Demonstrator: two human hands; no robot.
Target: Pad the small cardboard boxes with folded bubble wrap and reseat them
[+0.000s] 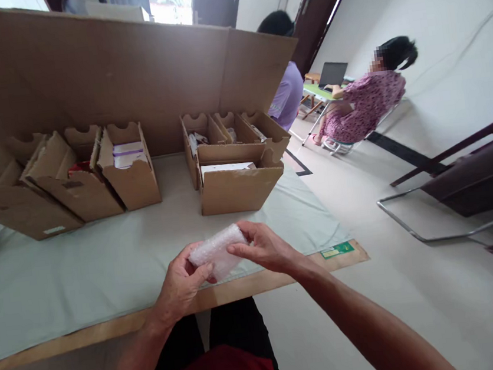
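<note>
Both hands hold one small bubble-wrap packet (217,252) in the air just above the near edge of the counter (83,275). The left hand (182,284) grips the packet's lower left end, thumb across its front face and fingers curled closed behind it. The right hand (265,247) holds the upper right end, its fingers (239,249) pinched closed over the top edge. The packet lies tilted, right end higher. Farther back on the counter, a group of open cardboard boxes (129,174) stands to the left; one contains white packs. A second group of cardboard trays (237,180) stands near the middle, directly beyond the hands. A tall cardboard partition (94,65) rises behind both groups. Well apart to the right, a seated person (366,103) faces a laptop (332,73).
</note>
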